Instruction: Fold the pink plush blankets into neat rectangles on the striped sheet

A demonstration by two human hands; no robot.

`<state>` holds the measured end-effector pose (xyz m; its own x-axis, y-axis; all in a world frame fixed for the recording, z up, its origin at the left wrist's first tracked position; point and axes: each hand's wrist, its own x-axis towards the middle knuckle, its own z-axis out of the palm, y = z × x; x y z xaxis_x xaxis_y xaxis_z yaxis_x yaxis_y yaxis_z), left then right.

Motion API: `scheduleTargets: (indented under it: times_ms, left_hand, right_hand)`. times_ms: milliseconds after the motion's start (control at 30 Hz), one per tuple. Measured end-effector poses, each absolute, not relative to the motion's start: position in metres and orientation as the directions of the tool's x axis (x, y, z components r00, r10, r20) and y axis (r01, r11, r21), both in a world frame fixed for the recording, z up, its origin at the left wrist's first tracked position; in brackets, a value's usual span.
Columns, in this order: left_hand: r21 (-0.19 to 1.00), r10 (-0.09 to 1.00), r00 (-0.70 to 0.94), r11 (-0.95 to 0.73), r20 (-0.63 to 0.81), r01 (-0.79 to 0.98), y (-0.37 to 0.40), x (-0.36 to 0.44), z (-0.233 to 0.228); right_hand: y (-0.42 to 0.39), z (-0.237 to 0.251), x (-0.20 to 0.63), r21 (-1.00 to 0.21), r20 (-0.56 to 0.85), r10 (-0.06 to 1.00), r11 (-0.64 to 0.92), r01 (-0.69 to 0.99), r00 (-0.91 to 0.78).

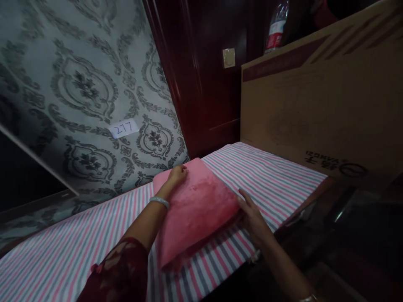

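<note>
A folded pink fuzzy blanket (195, 209) lies on a pink, grey and white striped sheet (267, 172) covering a narrow surface. My left hand (176, 174) rests flat on the blanket's far left corner, fingers closed together, with a pale bangle on its wrist. My right hand (252, 216) presses against the blanket's right edge, fingers spread along the fold. Neither hand lifts the blanket; both lie against it.
A large brown cardboard box (321, 100) stands upright at the right end of the sheet, with a plastic bottle (277, 27) behind it. Patterned grey wallpaper with a "277" label (124, 128) runs along the left. Dark wood panelling lies beyond. A dark floor drops off at right.
</note>
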<state>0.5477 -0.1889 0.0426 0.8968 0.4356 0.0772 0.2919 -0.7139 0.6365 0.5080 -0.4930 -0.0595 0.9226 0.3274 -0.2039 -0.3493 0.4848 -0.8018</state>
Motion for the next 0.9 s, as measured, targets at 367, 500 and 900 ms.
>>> scheduleTargets:
  times_ms: [367,500,900]
  left_hand:
    - [0.448,0.356,0.934,-0.832,-0.02,0.326,-0.162,0.623,0.026]
    - [0.491,0.315,0.948,-0.82,-0.039,0.293,-0.155,0.638,0.026]
    - [0.533,0.288,0.958,-0.808,-0.013,0.25,-0.14,0.664,0.013]
  right_hand:
    - [-0.497,-0.074,0.526,-0.984,0.167,0.3,0.111,0.14,0.939]
    - [-0.502,-0.088,0.535,-0.967,0.187,0.33,-0.103,0.233,0.925]
    - [-0.499,-0.085,0.539,-0.858,0.297,0.22,-0.366,0.36,0.929]
